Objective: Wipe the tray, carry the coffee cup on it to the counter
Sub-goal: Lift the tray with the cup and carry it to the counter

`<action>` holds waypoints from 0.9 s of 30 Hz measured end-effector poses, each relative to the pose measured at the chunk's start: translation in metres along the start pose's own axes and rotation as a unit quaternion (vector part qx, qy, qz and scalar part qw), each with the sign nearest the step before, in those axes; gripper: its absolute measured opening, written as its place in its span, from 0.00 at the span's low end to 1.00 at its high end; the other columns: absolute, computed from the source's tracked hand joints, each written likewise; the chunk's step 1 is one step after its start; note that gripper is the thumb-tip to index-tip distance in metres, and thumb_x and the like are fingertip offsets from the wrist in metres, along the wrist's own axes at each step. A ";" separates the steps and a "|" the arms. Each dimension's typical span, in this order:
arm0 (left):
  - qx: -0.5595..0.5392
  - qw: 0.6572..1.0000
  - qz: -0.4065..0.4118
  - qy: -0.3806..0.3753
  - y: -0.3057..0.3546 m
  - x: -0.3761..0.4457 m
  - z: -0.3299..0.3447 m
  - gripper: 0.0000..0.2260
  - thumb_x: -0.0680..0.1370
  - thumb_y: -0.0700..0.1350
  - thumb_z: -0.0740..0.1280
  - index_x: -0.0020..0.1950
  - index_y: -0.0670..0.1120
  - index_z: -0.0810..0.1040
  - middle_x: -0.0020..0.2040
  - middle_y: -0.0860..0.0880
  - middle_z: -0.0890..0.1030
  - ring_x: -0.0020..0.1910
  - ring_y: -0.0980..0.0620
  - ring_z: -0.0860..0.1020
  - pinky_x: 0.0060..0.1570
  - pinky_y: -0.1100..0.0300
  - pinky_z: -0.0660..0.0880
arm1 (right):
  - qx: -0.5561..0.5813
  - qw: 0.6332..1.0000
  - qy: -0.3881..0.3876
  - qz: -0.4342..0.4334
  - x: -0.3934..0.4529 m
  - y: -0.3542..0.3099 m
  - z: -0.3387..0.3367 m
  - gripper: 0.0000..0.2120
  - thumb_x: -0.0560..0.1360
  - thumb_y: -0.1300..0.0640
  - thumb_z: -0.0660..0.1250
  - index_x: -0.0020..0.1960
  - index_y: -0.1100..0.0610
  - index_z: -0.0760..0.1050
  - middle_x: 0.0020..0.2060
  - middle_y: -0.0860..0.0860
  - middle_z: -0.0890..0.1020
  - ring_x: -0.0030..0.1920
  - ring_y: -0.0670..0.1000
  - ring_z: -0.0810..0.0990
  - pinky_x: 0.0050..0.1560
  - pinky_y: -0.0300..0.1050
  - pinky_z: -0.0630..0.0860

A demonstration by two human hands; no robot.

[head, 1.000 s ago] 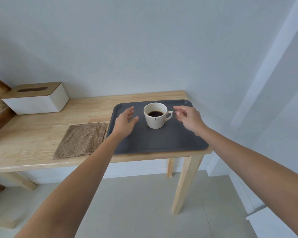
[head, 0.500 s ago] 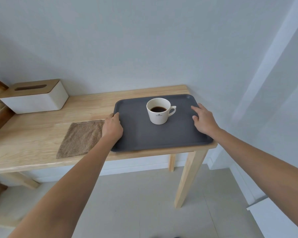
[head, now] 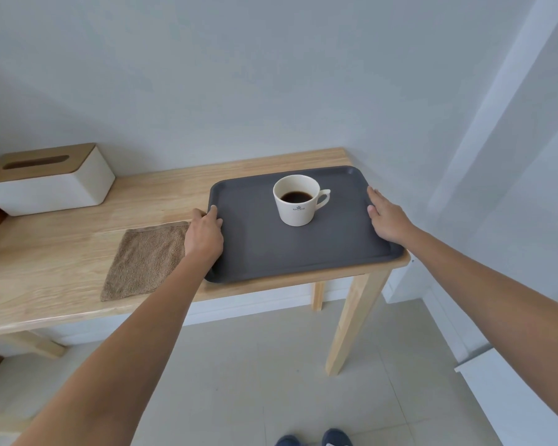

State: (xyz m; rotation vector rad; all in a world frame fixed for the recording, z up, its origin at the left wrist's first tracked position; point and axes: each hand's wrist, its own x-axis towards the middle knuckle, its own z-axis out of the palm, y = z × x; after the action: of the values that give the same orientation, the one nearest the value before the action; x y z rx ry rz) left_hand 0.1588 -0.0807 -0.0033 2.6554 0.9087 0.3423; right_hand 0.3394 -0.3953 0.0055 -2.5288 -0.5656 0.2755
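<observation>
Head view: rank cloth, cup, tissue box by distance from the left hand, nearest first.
From the left hand, which grips the tray's left edge:
1. Cloth: just left of the hand, its corner at the wrist.
2. Cup: right of it, mid-tray.
3. Tissue box: far left, against the wall.

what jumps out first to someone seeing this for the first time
A white coffee cup with dark coffee stands on a dark grey tray at the right end of a light wooden table. The left hand and right hand grip the tray's two short sides. A brown cloth lies flat just left of the tray.
</observation>
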 end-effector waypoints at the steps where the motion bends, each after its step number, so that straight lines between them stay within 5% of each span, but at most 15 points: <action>1: 0.005 1.000 0.000 -0.002 0.000 0.000 0.000 0.19 0.83 0.44 0.55 0.74 0.42 0.64 0.64 0.37 0.68 0.57 0.35 0.75 0.57 0.45 0.72 | 0.005 1.000 0.002 0.003 -0.001 0.000 0.000 0.25 0.83 0.58 0.49 0.79 0.55 0.49 0.78 0.55 0.55 0.76 0.60 0.58 0.75 0.50 0.55; 8: 0.015 1.000 -0.006 -0.011 0.007 0.002 -0.001 0.17 0.83 0.47 0.55 0.70 0.41 0.66 0.60 0.36 0.70 0.52 0.34 0.76 0.49 0.45 0.73 | 0.041 0.998 0.021 0.038 -0.009 0.000 -0.006 0.24 0.83 0.58 0.50 0.78 0.53 0.52 0.73 0.59 0.66 0.72 0.62 0.64 0.71 0.50 0.61; 15: -0.016 0.999 0.003 -0.030 0.026 0.002 -0.002 0.16 0.83 0.48 0.54 0.68 0.42 0.66 0.59 0.37 0.70 0.46 0.37 0.75 0.47 0.47 0.70 | 0.097 0.991 0.049 0.073 -0.023 0.014 -0.014 0.24 0.82 0.60 0.52 0.77 0.52 0.56 0.74 0.56 0.66 0.72 0.60 0.65 0.71 0.49 0.61; 27: -0.070 0.987 0.130 -0.060 0.108 0.029 0.011 0.11 0.82 0.46 0.56 0.59 0.40 0.69 0.55 0.36 0.71 0.41 0.41 0.69 0.44 0.53 0.69 | 0.122 0.971 0.148 0.142 -0.074 0.059 -0.071 0.24 0.82 0.61 0.53 0.77 0.53 0.57 0.75 0.53 0.65 0.75 0.56 0.63 0.72 0.45 0.59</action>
State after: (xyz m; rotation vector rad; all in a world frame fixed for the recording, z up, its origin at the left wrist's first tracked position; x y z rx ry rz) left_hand 0.2441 -0.1462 0.0301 2.6326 0.4834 0.2889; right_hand 0.3143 -0.5060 0.0392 -2.3443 -0.0474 0.0601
